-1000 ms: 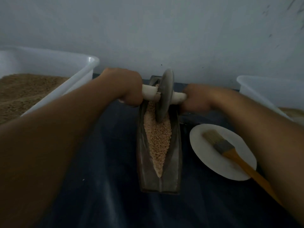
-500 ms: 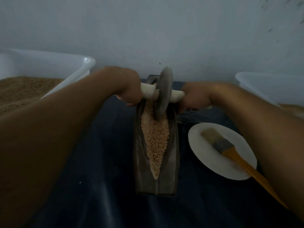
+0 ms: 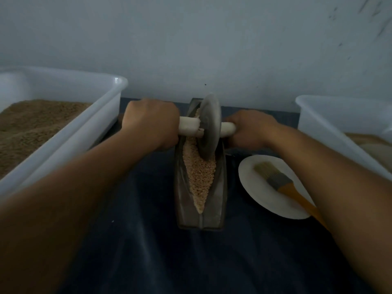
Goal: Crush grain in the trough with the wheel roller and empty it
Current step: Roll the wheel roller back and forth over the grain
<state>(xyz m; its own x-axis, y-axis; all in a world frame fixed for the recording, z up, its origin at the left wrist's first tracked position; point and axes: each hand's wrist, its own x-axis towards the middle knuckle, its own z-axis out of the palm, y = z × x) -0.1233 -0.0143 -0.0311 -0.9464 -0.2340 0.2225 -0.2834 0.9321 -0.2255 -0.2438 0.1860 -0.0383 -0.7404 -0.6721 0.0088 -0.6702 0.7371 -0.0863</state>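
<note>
A long dark metal trough (image 3: 219,200) lies lengthwise in front of me on a dark cloth, holding a strip of pale grain (image 3: 198,172). The grey disc of the wheel roller (image 3: 209,128) stands upright in the trough's far half, its rim down in the grain. A pale wooden axle runs through the disc. My left hand (image 3: 151,124) grips the axle's left end and my right hand (image 3: 250,128) grips its right end, both fists closed around it.
A large white tub (image 3: 63,132) of brown grain sits at the left. Another white tub (image 3: 331,124) stands at the right. A white plate (image 3: 250,179) carrying a brush (image 3: 282,183) with an orange handle lies right of the trough. A wall rises just behind.
The roller has stayed at the trough's far end, shifting only slightly. Both hands keep their grip on the axle.
</note>
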